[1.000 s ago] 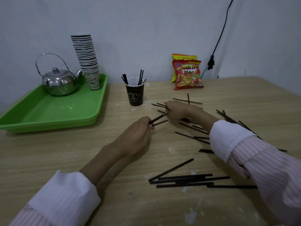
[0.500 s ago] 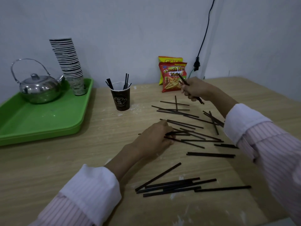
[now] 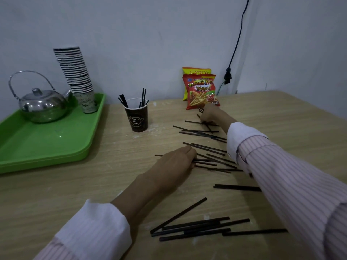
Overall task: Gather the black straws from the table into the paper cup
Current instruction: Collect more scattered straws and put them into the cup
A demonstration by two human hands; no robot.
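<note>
A dark paper cup [image 3: 138, 119] stands on the wooden table [image 3: 56, 194] with several black straws upright in it. Many more black straws lie scattered to its right, with a near bundle [image 3: 197, 227] by the front edge and a middle pile [image 3: 212, 158]. My left hand [image 3: 176, 164] lies knuckles up on the middle pile, fingers curled over straws; one straw end pokes out on its left. My right hand [image 3: 212, 116] is down on the far straws [image 3: 199, 131] beside the snack bags, pinching a few straws whose ends stick out behind it.
A green tray [image 3: 43, 143] at the left holds a steel teapot [image 3: 40, 104] and a tall stack of paper cups [image 3: 77, 76]. Two snack bags [image 3: 201, 91] lean on the wall at the back. A black cable [image 3: 234, 49] hangs down the wall.
My right hand, raised with a straw half a second ago, has dropped onto the far straws by the snack bags. My left hand has stayed on the middle pile.
</note>
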